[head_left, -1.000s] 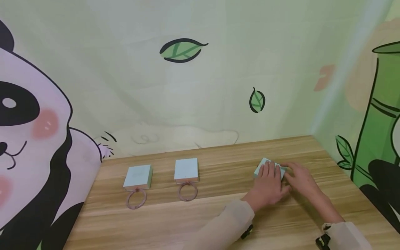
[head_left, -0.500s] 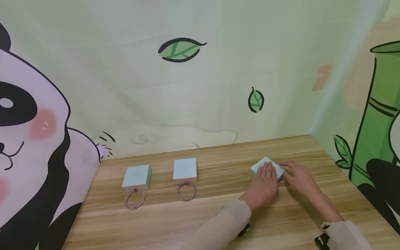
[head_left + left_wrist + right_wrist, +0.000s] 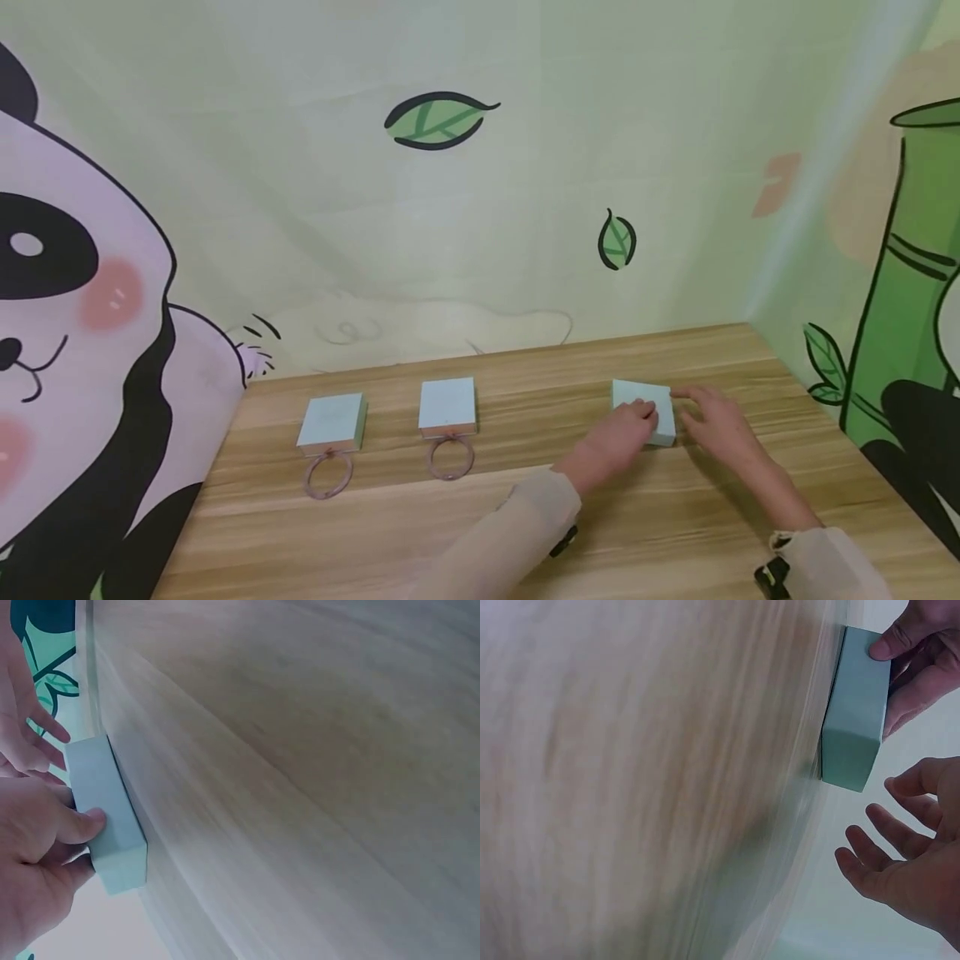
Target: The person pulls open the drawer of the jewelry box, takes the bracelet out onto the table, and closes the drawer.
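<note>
At the right of the table, a small light blue square box (image 3: 633,390) lies flat, its edges nearly square to the table's back edge in the head view. My left hand (image 3: 609,446) grips it from the near left, with bent fingers over the top. In the left wrist view the left thumb (image 3: 91,819) presses on one side face of the box (image 3: 103,780). My right hand (image 3: 723,429) is beside the box's right edge, fingers loosely bent and spread. From the right wrist, the right hand (image 3: 915,859) shows a gap to the box (image 3: 855,697) and holds nothing.
Two similar light blue boxes stand farther left, one at far left (image 3: 330,419) and one near the middle (image 3: 447,404). Each has a reddish front side and a purplish ring (image 3: 450,477) lying before it. A printed panda-and-bamboo backdrop (image 3: 517,183) borders the wooden table (image 3: 540,392).
The right-hand box has turned from a slanted, diamond-like stance to nearly square. My left hand has shifted from lying flat over it to gripping its near left part. The right hand has stayed put.
</note>
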Available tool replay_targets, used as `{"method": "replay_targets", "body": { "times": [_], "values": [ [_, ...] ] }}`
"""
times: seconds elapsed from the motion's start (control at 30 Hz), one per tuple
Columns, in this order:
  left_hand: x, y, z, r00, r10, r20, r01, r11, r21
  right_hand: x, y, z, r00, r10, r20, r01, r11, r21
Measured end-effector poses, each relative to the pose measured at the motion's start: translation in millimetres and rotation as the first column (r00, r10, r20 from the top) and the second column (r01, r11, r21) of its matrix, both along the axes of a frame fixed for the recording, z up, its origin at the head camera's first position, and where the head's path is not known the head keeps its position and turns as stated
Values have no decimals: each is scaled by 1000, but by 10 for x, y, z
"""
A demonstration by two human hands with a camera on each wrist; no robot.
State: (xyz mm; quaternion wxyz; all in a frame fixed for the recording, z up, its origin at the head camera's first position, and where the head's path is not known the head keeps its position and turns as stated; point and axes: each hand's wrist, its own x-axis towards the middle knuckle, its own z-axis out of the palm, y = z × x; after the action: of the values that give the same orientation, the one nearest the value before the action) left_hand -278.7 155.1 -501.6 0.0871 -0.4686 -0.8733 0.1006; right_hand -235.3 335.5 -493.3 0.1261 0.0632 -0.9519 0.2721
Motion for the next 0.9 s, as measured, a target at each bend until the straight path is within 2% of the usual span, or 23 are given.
{"method": "replay_targets", "body": {
  "times": [0.1, 0.27, 0.4, 0.5, 0.6, 0.77, 0.83, 0.9],
  "values": [
    [-24, -42, 5, 999, -31, -25, 32, 999, 36, 1, 5, -6, 1000, 0, 4, 0, 1000, -2],
    [-73, -80, 23, 999, -32, 20, 29, 994, 101, 13, 35, -14, 1000, 6, -21, -6, 1000, 0],
    [-59, -11, 60, 993, 59, 104, -71, 991, 112, 27, 67, -24, 999, 3, -34, -3, 1000, 4],
    [-19, 58, 23, 977, 154, 147, -169, 981, 94, 35, 73, -26, 1000, -3, -15, 3, 1000, -7],
    [19, 113, -67, 960, 227, 161, -240, 969, 64, 39, 65, -28, 1000, -1, 3, 1, 1000, -16],
    [38, 154, -178, 946, 282, 159, -286, 958, 3, 47, 60, -30, 1000, -5, 15, 5, 1000, -18],
    [31, 155, -189, 946, 284, 157, -287, 958, -2, 51, 64, -29, 1000, -14, 23, 14, 1000, -17],
    [15, 155, -189, 953, 271, 138, -274, 962, 7, 49, 73, -29, 999, -18, 27, 19, 1000, -14]
  ]
}}
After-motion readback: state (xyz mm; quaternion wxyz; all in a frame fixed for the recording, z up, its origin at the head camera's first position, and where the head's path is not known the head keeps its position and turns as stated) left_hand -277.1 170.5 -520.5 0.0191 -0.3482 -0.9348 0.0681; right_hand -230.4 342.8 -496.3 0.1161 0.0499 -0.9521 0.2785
